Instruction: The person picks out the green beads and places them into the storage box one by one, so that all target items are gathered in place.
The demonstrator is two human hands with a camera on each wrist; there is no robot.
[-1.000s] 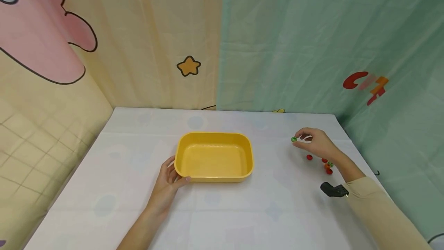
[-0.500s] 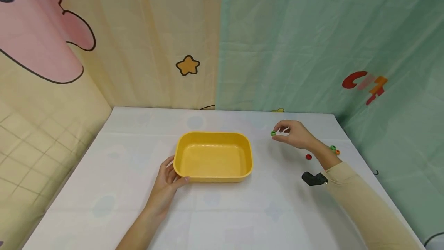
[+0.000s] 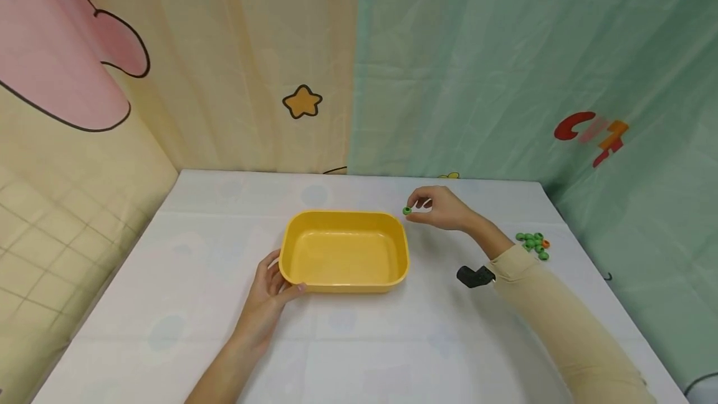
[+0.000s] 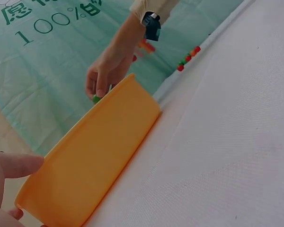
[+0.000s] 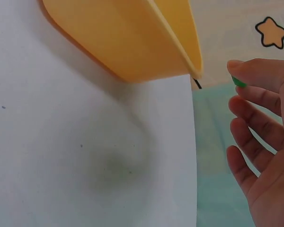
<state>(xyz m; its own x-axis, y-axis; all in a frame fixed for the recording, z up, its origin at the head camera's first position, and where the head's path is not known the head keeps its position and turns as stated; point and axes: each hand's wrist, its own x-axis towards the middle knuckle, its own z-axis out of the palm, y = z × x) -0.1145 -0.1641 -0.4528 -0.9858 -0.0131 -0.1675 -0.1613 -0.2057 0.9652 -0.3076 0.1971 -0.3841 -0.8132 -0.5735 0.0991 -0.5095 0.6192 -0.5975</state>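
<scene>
Leftward across the table (image 3: 348,341) has come the right hand (image 3: 440,207), which half a second ago was farther out and now is just beside the yellow tray (image 3: 344,254), near its far right corner. With the forearm shifted, a small cluster of green beads (image 3: 530,237) shows fully on the right part of the table, with an orange bead (image 3: 546,244) among them, while the red bead seen a moment ago is now out of sight in the head view. Tray and left hand (image 3: 268,292) are almost where they were.

The right hand's grip is nearly closed at the tips: thumb and forefinger pinch one green bead (image 3: 406,211), held above the table and close to the tray's rim, while the other fingers curve loosely, apart from it. In the right wrist view only a sliver of that bead shows under the thumb.

The left hand's grip is closed on the near left corner of the tray, thumb over the rim and fingers round the outer wall. The tray sits upright on the table.

Red beads (image 4: 180,67) show near the table's edge in the left wrist view. A black device (image 3: 475,277) juts from the cuff of the beige sleeve (image 3: 561,317).
</scene>
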